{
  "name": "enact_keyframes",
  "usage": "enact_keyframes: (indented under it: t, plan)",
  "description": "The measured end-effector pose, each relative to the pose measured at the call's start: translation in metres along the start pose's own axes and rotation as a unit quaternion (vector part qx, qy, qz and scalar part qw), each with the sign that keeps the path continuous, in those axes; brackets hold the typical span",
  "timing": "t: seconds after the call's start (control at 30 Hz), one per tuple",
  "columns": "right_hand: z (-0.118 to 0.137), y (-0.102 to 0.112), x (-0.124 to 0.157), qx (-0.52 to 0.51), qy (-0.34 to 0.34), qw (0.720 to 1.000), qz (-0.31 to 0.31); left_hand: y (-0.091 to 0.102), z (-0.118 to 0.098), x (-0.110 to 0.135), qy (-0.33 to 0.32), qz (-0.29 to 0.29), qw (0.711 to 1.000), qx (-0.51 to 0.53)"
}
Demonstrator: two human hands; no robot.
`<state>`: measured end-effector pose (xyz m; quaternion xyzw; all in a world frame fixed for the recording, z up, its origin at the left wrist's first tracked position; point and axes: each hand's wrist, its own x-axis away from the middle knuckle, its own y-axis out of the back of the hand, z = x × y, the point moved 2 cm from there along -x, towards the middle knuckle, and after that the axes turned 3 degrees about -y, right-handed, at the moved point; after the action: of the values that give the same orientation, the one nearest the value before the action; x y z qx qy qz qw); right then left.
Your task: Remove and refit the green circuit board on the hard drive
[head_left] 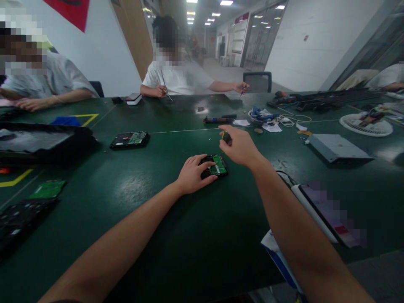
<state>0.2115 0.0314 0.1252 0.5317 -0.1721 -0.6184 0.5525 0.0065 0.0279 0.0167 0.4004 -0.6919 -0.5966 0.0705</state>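
Note:
A hard drive point(220, 165) lies on the green table in front of me, its green circuit board facing up. My left hand point(196, 173) grips it from the left, thumb on the near side and fingers across the top, covering its left part. Just above and to the right, my right hand point(239, 144) is closed around a screwdriver point(226, 137) with a black and yellow handle. Its shaft cannot be made out, and it appears apart from the drive.
Another hard drive point(130, 140) lies left of centre, near a large black casing point(44, 141). Circuit boards point(47, 189) are at the near left. A metal box point(339, 148), a phone-like screen point(328, 210) and cables point(263, 114) are to the right. People sit across the table.

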Motion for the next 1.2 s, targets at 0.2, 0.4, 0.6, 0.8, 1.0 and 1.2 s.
enact_keyframes:
  t: [0.2,0.4,0.6,0.8,1.0,1.2]
  plan:
    - [-0.0011,-0.0016,0.0000,-0.004,0.006,1.000,-0.006,0.0006,0.0002,-0.0002,-0.002,0.003,1.000,0.001]
    - [-0.0002,-0.0043,0.0005,-0.005,0.014,1.000,-0.011,0.0010,-0.0002,-0.0002,-0.001,0.004,1.000,-0.003]
    - [0.0014,-0.0039,0.0009,0.003,0.017,1.000,0.021,0.0000,0.0009,0.0001,-0.004,0.003,1.000,-0.003]
    - [-0.0015,-0.0040,0.0017,0.007,0.017,1.000,0.004,0.0000,0.0003,0.0003,-0.002,-0.002,1.000,-0.001]
    - [-0.0003,-0.0027,0.0007,-0.004,0.019,1.000,0.009,0.0010,-0.0011,0.0001,-0.003,0.000,1.000,-0.008]
    - [-0.0029,-0.0048,0.0015,0.053,-0.009,0.999,0.000,0.0014,-0.0004,0.0002,-0.005,-0.003,1.000,0.000]
